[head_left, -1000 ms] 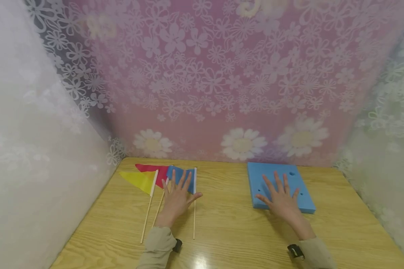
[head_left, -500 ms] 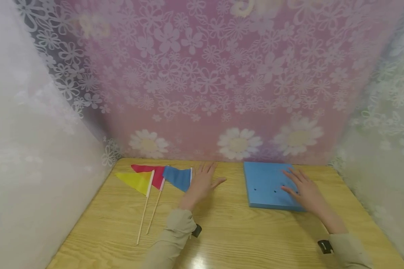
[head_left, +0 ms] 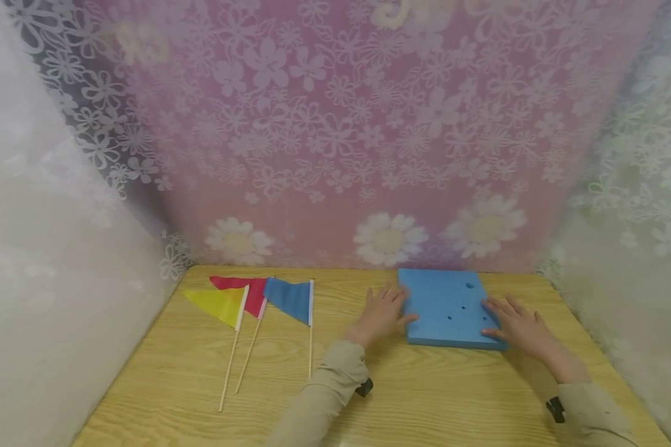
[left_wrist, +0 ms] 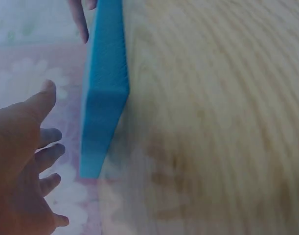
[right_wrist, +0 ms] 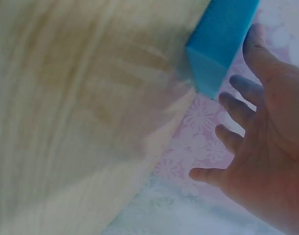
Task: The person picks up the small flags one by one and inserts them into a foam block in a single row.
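Observation:
A flat blue foam block (head_left: 442, 310) with several small holes in its top lies at the back right of the table. My left hand (head_left: 377, 315) is at the block's left side, fingers spread; in the left wrist view a gap shows between that hand (left_wrist: 22, 161) and the block's side (left_wrist: 103, 112). At the right side is my right hand (head_left: 520, 326), its thumb and fingers spread. In the right wrist view its fingertips (right_wrist: 230, 100) are close to the block's edge (right_wrist: 215, 54); whether they touch I cannot tell. Neither hand holds anything.
On the left of the wooden table (head_left: 201, 372) lie three small pennants on sticks: a yellow flag (head_left: 218, 305), a red flag (head_left: 255, 298) and a blue flag (head_left: 291, 298). Flower-patterned curtains (head_left: 335, 155) surround the back and sides.
My left hand has moved right, from over the flags to the block's left side. My right hand has slid off the block's top to its right side, uncovering the holes.

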Demonstrator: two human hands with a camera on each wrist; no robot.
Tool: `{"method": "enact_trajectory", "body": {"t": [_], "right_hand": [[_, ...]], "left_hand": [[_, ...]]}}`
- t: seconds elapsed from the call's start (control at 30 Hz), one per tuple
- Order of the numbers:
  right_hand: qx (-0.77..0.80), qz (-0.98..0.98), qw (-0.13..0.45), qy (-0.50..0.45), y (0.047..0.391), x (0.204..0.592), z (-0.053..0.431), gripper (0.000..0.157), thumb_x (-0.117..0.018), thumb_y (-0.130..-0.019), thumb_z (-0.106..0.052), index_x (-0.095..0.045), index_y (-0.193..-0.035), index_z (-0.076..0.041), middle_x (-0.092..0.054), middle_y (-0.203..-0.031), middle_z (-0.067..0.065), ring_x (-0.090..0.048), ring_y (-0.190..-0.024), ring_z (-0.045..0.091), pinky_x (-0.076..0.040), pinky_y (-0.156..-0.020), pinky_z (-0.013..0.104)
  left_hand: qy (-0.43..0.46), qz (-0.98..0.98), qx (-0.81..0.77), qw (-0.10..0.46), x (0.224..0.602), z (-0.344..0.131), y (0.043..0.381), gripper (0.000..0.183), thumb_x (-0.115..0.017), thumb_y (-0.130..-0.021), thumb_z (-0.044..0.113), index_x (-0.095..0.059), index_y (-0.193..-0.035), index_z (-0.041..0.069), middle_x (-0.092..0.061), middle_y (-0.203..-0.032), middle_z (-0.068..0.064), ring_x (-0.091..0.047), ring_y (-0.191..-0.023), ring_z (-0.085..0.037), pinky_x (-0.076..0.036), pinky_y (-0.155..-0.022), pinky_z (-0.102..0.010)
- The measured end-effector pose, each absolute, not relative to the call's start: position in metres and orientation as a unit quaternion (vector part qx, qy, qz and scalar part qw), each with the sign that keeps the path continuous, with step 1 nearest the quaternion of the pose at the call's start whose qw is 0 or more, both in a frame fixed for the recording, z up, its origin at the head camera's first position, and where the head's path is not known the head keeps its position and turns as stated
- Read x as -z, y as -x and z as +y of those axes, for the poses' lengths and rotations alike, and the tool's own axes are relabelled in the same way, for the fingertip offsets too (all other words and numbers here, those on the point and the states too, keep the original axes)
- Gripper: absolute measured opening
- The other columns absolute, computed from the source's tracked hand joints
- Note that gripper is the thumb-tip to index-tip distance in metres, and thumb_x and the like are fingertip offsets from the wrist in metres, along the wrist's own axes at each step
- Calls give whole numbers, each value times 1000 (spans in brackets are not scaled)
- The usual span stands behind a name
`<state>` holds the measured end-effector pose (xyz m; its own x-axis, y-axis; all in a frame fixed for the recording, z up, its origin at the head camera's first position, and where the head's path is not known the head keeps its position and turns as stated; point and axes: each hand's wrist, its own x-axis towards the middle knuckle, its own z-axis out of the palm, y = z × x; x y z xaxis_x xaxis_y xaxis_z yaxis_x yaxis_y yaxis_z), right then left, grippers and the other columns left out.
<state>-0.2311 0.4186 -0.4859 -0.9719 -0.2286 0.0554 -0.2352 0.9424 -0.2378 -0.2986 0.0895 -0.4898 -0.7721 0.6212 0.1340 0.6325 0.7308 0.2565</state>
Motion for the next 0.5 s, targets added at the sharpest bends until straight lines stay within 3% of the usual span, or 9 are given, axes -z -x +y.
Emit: {"method": "enact_trajectory", "body": {"t": [0.23,0.5], "right_hand": [[-133,-984,7,-117,230,493,418,77,-64,-96,-50,-43,-152,-2,-35,-158,25,-25,-143,54,-15,-97,88],[-131,-985,7,-112,229,495,419,79,-63,-96,-52,-42,-153,-2,-34,-158,25,-24,-145,53,-14,-97,88]], "left_hand": [[336,-935,113,-14,501,98,292,73,-42,-101,61,-28,-161,22,-25,-167,7,-14,-156,-26,-15,-120,-67],[343,-932,115,-10,503,98,290,71,-44,-102,58,-30,-161,21,-26,-166,6,-14,-156,-29,-15,-119,-70]]}}
